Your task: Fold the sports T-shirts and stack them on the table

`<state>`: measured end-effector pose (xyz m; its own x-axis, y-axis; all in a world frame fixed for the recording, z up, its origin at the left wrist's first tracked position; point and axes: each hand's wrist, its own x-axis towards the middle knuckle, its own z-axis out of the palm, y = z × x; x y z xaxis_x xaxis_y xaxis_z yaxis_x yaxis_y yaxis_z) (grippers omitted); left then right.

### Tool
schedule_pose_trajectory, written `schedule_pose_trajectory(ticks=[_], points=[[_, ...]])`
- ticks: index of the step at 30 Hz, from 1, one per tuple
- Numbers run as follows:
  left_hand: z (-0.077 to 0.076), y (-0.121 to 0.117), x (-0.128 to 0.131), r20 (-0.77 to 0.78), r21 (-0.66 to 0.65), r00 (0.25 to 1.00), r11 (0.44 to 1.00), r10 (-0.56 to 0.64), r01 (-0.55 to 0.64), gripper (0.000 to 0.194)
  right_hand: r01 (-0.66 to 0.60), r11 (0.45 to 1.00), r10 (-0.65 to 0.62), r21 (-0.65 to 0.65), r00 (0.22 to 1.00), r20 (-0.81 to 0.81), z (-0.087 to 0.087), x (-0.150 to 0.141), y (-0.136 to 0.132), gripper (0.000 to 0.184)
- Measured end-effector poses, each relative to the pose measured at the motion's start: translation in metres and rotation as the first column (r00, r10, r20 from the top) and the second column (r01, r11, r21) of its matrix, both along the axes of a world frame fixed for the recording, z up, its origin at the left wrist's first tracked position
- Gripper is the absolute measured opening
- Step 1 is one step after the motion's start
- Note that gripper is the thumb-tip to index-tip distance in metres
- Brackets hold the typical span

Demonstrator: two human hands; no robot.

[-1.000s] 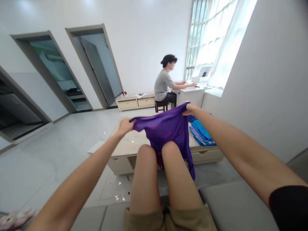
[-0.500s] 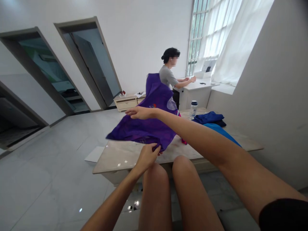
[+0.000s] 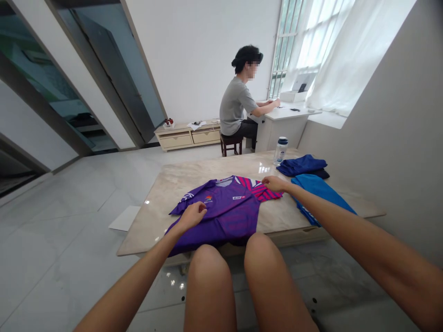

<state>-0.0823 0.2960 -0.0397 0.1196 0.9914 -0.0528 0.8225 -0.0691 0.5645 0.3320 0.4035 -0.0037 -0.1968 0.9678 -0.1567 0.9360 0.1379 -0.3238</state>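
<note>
A purple jersey [image 3: 224, 214] with pink stripes lies spread flat on the marble table [image 3: 173, 184], its hem hanging over the near edge above my knees. My left hand [image 3: 193, 215] rests on the jersey's left side, fingers curled and pinching the fabric. My right hand [image 3: 273, 183] grips the pink-striped right sleeve, fingers closed on it.
Folded blue garments [image 3: 311, 184] and a dark blue one [image 3: 302, 165] lie at the table's right, with a water bottle [image 3: 280, 150] behind. A person in grey [image 3: 238, 108] sits at a white desk [image 3: 287, 122] by the window. A low cabinet [image 3: 188, 134] stands against the far wall.
The jersey was held up in the air, then swung out over the table; now it lies flat on the tabletop with both hands on it.
</note>
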Motion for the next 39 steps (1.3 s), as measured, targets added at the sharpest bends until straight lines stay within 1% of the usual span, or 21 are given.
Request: schedule_pose_trajectory(ticks=[4,8,11,13,15,17,19,21,23,24,26,27,28,29,31,33,34,36,37,38,39], points=[[-0.027,0.042,-0.017,-0.077,0.051,0.994,0.996,0.082,-0.079,0.024,0.055,0.998,-0.055,0.033,0.998,-0.011,-0.041,0.000,0.013,0.038],[-0.057,0.089,-0.036,-0.130,0.131,0.977,0.980,0.169,-0.152,0.029,0.102,0.992,-0.100,0.079,0.994,-0.033,-0.094,-0.009,0.040,0.033],[-0.083,0.127,-0.049,-0.158,0.198,0.961,0.961,0.225,-0.192,0.040,0.220,0.967,-0.213,0.128,0.975,-0.062,-0.134,-0.018,0.069,0.032],[-0.098,0.150,-0.056,-0.151,0.222,0.959,0.954,0.240,-0.204,0.049,0.332,0.931,-0.324,0.154,0.943,-0.073,-0.154,-0.023,0.089,0.039],[-0.111,0.169,-0.063,-0.133,0.232,0.964,0.953,0.229,-0.194,0.046,0.414,0.893,-0.407,0.178,0.910,-0.072,-0.167,-0.029,0.107,0.048],[-0.120,0.181,-0.069,-0.125,0.241,0.973,0.957,0.195,-0.160,0.032,0.442,0.871,-0.436,0.217,0.897,-0.078,-0.173,-0.034,0.121,0.046],[-0.125,0.184,-0.072,-0.127,0.261,0.977,0.956,0.171,-0.134,0.022,0.406,0.880,-0.398,0.249,0.914,-0.083,-0.174,-0.039,0.127,0.037],[-0.127,0.178,-0.071,-0.117,0.274,0.979,0.953,0.167,-0.130,0.019,0.344,0.904,-0.329,0.253,0.939,-0.099,-0.169,-0.043,0.122,0.030],[-0.123,0.166,-0.067,-0.081,0.266,0.978,0.950,0.191,-0.164,0.016,0.312,0.919,-0.285,0.242,0.948,-0.140,-0.159,-0.046,0.109,0.030],[-0.118,0.158,-0.065,-0.050,0.251,0.976,0.948,0.214,-0.195,0.015,0.313,0.918,-0.278,0.246,0.946,-0.164,-0.150,-0.046,0.101,0.031],[-0.100,0.143,-0.060,0.036,0.226,0.962,0.935,0.271,-0.272,0.013,0.319,0.904,-0.266,0.285,0.941,-0.212,-0.125,-0.046,0.085,0.033],[-0.086,0.135,-0.059,0.085,0.223,0.951,0.925,0.297,-0.308,0.011,0.317,0.893,-0.248,0.321,0.939,-0.236,-0.107,-0.046,0.078,0.033],[-0.068,0.128,-0.058,0.131,0.230,0.940,0.913,0.315,-0.337,0.009,0.311,0.878,-0.225,0.363,0.939,-0.260,-0.086,-0.044,0.072,0.033],[-0.048,0.120,-0.058,0.170,0.248,0.930,0.899,0.326,-0.360,0.008,0.303,0.862,-0.197,0.407,0.939,-0.281,-0.062,-0.043,0.066,0.032],[0.001,0.102,-0.060,0.220,0.304,0.917,0.870,0.333,-0.389,0.008,0.286,0.820,-0.136,0.495,0.939,-0.317,-0.006,-0.039,0.054,0.032],[0.055,0.075,-0.062,0.217,0.359,0.928,0.859,0.303,-0.364,0.017,0.277,0.761,-0.081,0.586,0.938,-0.337,0.052,-0.035,0.038,0.032],[0.080,0.058,-0.063,0.179,0.382,0.946,0.867,0.272,-0.321,0.024,0.274,0.729,-0.057,0.627,0.937,-0.344,0.080,-0.033,0.028,0.032],[0.123,0.018,-0.062,0.020,0.407,0.985,0.899,0.170,-0.164,0.041,0.263,0.676,-0.019,0.688,0.940,-0.341,0.125,-0.028,0.004,0.034],[0.140,-0.003,-0.061,-0.079,0.403,0.991,0.913,0.108,-0.067,0.051,0.249,0.662,-0.008,0.707,0.945,-0.326,0.142,-0.025,-0.010,0.035],[0.153,-0.024,-0.060,-0.167,0.394,0.985,0.919,0.051,0.019,0.058,0.227,0.659,-0.002,0.717,0.954,-0.300,0.154,-0.022,-0.024,0.035],[0.164,-0.043,-0.058,-0.230,0.386,0.973,0.919,0.011,0.081,0.058,0.199,0.662,0.001,0.723,0.964,-0.266,0.164,-0.018,-0.039,0.036]])
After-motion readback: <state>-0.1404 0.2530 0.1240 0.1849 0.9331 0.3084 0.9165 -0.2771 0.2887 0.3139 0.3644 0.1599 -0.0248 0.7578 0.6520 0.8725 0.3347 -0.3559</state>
